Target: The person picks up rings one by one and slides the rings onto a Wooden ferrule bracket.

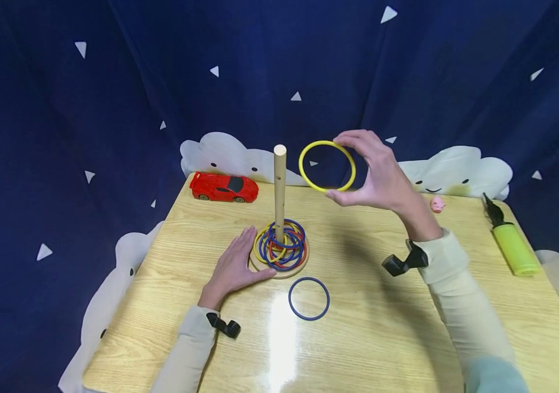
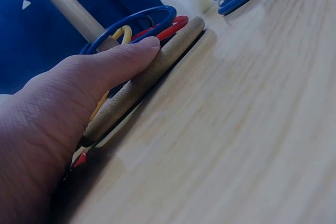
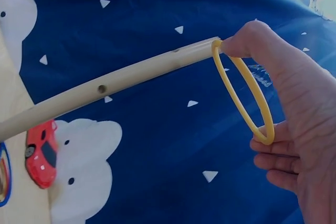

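My right hand [image 1: 377, 169] pinches a yellow ring [image 1: 301, 164] between thumb and fingers, holding it in the air to the right of the wooden post [image 1: 280, 196]. In the right wrist view the ring tilts and its edge overlaps the post's tip; whether they touch I cannot tell. The left hand [image 1: 232, 267] lies against the round wooden base [image 2: 178, 38], fingers straight along its left side and thumb on the front rim. Several blue, red and yellow rings [image 1: 300, 261] lie piled around the foot of the post. A blue ring [image 1: 329, 298] rests flat on the table in front.
At the table's back left stands a red toy car [image 1: 225, 188]. A small pink pig figure [image 1: 437, 204] sits at the back right, near a yellow-green hand pump [image 1: 516, 250] with a black nozzle. A dark blue curtain [image 1: 279, 65] hangs behind the wooden table [image 1: 367, 338].
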`<action>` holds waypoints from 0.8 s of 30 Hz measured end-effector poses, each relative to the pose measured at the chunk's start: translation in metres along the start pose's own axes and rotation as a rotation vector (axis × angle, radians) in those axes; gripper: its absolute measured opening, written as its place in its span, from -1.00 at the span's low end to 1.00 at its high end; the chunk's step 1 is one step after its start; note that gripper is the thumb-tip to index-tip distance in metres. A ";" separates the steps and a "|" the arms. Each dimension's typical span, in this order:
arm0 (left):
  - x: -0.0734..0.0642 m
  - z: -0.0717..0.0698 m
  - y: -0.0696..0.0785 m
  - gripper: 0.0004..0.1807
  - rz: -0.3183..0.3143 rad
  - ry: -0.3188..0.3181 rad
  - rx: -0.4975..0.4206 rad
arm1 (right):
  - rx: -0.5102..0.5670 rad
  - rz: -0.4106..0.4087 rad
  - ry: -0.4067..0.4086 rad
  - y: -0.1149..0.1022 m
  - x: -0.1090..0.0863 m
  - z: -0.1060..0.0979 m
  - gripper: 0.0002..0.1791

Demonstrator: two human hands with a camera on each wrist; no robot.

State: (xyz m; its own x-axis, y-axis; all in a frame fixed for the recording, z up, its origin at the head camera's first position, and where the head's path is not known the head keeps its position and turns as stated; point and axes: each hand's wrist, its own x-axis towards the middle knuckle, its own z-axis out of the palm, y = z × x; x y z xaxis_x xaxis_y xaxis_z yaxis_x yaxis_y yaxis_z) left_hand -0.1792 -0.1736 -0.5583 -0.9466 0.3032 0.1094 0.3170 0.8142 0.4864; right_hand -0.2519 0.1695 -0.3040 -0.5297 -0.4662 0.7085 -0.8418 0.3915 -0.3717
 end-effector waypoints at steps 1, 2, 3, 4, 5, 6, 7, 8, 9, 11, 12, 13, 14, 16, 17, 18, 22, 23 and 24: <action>0.000 0.000 0.000 0.44 0.002 0.005 -0.004 | 0.003 -0.005 0.008 -0.002 0.003 -0.001 -0.05; 0.000 -0.001 0.000 0.43 0.002 0.007 -0.004 | 0.003 -0.013 0.013 -0.003 0.007 -0.003 -0.05; 0.000 -0.001 0.000 0.43 0.001 0.007 -0.004 | 0.002 -0.022 0.018 -0.005 0.010 -0.004 -0.05; 0.000 0.000 0.000 0.43 0.002 0.009 -0.002 | -0.002 -0.032 0.022 -0.006 0.014 -0.005 -0.05; 0.000 0.000 0.000 0.43 0.002 0.008 0.000 | -0.010 -0.043 0.025 -0.008 0.017 -0.006 -0.05; 0.000 0.000 0.000 0.43 0.003 0.008 -0.001 | -0.014 -0.055 0.029 -0.009 0.020 -0.007 -0.04; 0.000 0.000 0.000 0.43 0.002 0.008 0.000 | -0.019 -0.068 0.031 -0.011 0.023 -0.007 -0.04; 0.000 0.000 0.000 0.43 0.003 0.008 0.001 | -0.023 -0.082 0.031 -0.012 0.027 -0.007 -0.03; 0.000 0.000 -0.001 0.43 0.001 0.006 0.003 | -0.024 -0.091 0.032 -0.014 0.030 -0.006 -0.03; 0.000 0.001 -0.001 0.44 -0.003 0.003 0.006 | -0.025 -0.103 0.027 -0.016 0.036 -0.005 -0.03; 0.000 0.001 -0.001 0.44 -0.005 0.002 0.008 | -0.021 -0.105 0.024 -0.018 0.038 -0.003 -0.03; 0.000 0.001 -0.001 0.43 -0.006 0.002 0.010 | -0.016 -0.104 0.019 -0.019 0.040 -0.002 -0.04; 0.000 0.001 -0.001 0.43 -0.005 0.003 0.011 | -0.010 -0.099 0.012 -0.021 0.042 0.000 -0.04; 0.000 0.001 -0.001 0.43 -0.003 0.002 0.012 | 0.003 -0.088 0.002 -0.023 0.043 0.004 -0.06; 0.000 0.001 0.000 0.43 0.000 0.003 0.011 | 0.009 -0.084 -0.003 -0.023 0.044 0.006 -0.06; 0.000 0.001 0.000 0.43 0.000 0.003 0.010 | 0.013 -0.082 -0.008 -0.023 0.044 0.008 -0.06; 0.001 0.000 0.000 0.43 0.003 0.007 0.014 | 0.020 -0.059 -0.043 -0.022 0.042 0.019 -0.06; 0.001 0.000 0.000 0.43 0.006 0.009 0.015 | 0.017 -0.054 -0.056 -0.022 0.041 0.022 -0.05; 0.001 0.000 -0.001 0.43 0.007 0.010 0.016 | 0.016 -0.047 -0.068 -0.022 0.040 0.025 -0.05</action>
State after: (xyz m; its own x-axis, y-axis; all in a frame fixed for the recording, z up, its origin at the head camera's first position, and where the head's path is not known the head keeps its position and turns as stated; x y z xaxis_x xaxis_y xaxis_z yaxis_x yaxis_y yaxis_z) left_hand -0.1802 -0.1738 -0.5584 -0.9448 0.3041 0.1218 0.3247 0.8201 0.4713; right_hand -0.2575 0.1227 -0.2828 -0.4949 -0.5370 0.6832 -0.8672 0.3554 -0.3488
